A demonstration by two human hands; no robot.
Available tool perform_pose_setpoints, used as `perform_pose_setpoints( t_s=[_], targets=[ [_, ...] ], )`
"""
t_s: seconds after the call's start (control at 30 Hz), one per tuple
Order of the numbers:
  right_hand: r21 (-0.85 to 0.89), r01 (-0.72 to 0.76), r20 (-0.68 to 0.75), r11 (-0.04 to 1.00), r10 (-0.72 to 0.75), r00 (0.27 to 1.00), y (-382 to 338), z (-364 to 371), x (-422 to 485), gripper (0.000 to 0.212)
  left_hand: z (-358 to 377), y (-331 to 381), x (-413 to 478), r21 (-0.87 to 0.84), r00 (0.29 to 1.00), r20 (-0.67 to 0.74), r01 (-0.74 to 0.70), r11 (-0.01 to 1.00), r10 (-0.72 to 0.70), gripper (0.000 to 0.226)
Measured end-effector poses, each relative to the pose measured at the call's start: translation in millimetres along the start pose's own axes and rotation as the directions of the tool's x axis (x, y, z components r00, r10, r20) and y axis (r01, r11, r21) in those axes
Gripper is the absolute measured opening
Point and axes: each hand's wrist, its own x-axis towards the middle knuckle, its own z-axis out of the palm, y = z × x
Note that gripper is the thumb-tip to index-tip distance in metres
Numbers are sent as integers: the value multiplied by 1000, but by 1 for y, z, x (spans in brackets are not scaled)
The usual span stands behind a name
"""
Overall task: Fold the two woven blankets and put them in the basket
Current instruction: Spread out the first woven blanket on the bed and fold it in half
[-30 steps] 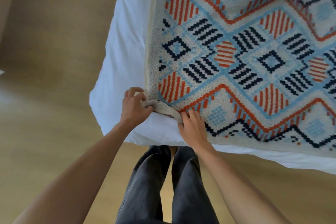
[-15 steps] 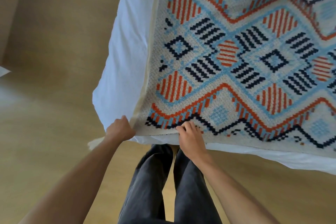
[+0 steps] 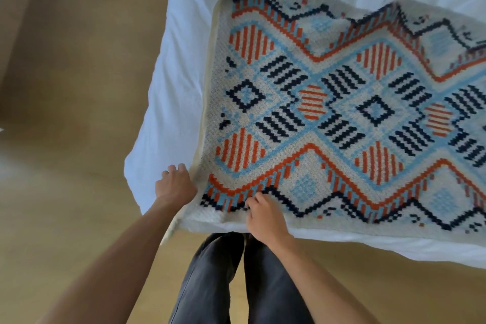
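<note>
Woven blanket (image 3: pixel 342 113) flat on white bed (image 3: pixel 168 87); left hand (image 3: pixel 175 184) gripping its corner; right hand (image 3: pixel 264 216) pinching its hem

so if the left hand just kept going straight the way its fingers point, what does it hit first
The left hand points up the bed beside the woven blanket, knuckles at its cream side edge. Straight on it would probably slide over the white bedsheet along that edge; nothing else shows in that line, though depth is unclear.

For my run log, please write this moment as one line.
stage: flattening blanket | blanket: spread on white bed | left hand: at near-left corner | right hand: pressing near edge | basket: not in view
</note>
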Motion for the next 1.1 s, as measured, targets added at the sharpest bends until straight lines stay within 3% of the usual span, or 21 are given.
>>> perform_pose_setpoints(
  t_s=[0.23, 0.4, 0.57, 0.87, 1.0, 1.1],
  targets=[
    [26, -39, -169, 999, 43, 985, 41, -79, 75, 31, -39, 78, 34, -312, 997, -75, 3, 950, -27, 44],
    [1, -62, -232, 998, 60, 971, 77, -136, 135, 28, -54, 101, 65, -392, 986, -73, 110, 914, -150, 56],
    [-68, -60, -247, 996, 41, 968, 109, -189, 183, 28, -78, 117, 103, -353, 974, -112, 144, 924, -195, 58],
    [-32, -72, -300, 997, 59, 952, 109, -278, 292, 38, -180, 167, 209, -277, 969, -240, -17, 961, -52, 47],
    [-19, -47, -345, 999, 38, 938, 103, -310, 360, 41, -230, 196, 268, -170, 909, -404, -189, 967, 106, 50],
    [-62, -25, -348, 998, 1, 938, 101, -327, 402, 45, -252, 216, 311, 8, 828, -477, -329, 944, 293, 51]
  ],
)
